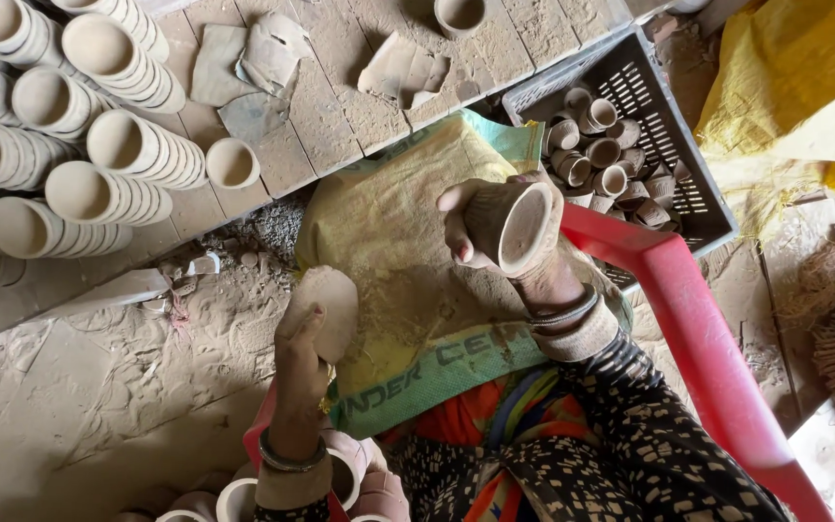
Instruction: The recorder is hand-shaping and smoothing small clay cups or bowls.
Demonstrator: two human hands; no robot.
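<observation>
Head view: right hand (480, 227) wrapped around a clay cup (514, 227), mouth tilted toward camera, above a yellow sack (388, 251) on the lap. Left hand (303, 338) closed on a pale pad (326, 304) over the dusty floor. Crate (674, 145) of small cups beyond; stacked cups (60, 126) on planks at left.
</observation>
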